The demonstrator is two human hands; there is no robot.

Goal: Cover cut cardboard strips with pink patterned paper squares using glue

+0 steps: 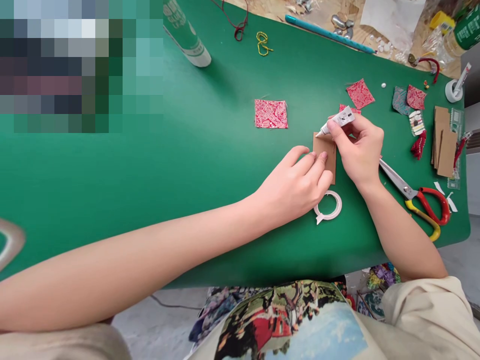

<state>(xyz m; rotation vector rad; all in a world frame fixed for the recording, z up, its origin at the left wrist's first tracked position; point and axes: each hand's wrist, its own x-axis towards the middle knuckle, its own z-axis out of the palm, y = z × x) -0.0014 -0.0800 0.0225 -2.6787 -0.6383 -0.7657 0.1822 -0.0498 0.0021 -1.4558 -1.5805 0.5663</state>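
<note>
My right hand [360, 145] is closed around a small white glue tube [342, 117], tilted so its nozzle touches or hovers just over the upper edge of a brown cardboard piece [325, 146]. With bent fingertips, my left hand [300, 175] holds that cardboard down against the green table. Just below it lies a roll of white tape [339, 206] with a loose end. To the left is a red patterned fabric square [271, 114]. A second fabric square [360, 93] lies beyond my right hand, and another is partly hidden behind the tube.
Scissors [408, 190] with red and yellow handles lie beside my right forearm. Cardboard strips [445, 145] sit on a clear ruler at the right edge. A green-and-white cylinder [187, 35] stands at the back. A teal pencil [330, 34] lies along the far edge.
</note>
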